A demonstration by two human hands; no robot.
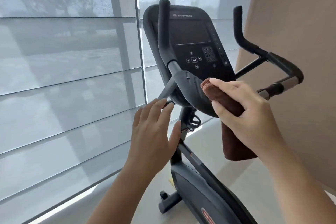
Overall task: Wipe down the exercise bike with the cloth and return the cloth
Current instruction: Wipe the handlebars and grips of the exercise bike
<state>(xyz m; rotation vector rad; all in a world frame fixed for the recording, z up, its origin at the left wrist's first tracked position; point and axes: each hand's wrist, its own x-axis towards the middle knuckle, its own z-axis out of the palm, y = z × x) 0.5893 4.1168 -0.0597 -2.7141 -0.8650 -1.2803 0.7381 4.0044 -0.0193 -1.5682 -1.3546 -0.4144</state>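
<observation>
A black exercise bike (pixel 192 45) stands in front of me, its dark console facing me between two upright handlebar grips. My right hand (pixel 243 111) grips a folded brown cloth (pixel 236 143) and holds it against the lower right edge of the console housing; the cloth's loose end hangs below the hand. My left hand (pixel 154 129) hovers with straight fingers in front of the bike's stem, its fingertips near the left handlebar's lower bar. I cannot tell whether it touches the bar.
A large window with grey sheer blinds (pixel 63 78) fills the left. A beige wall (pixel 294 32) is close on the right, behind the right handlebar (pixel 280 63). Pale floor (pixel 209 136) lies under the bike's frame and front foot (pixel 169 203).
</observation>
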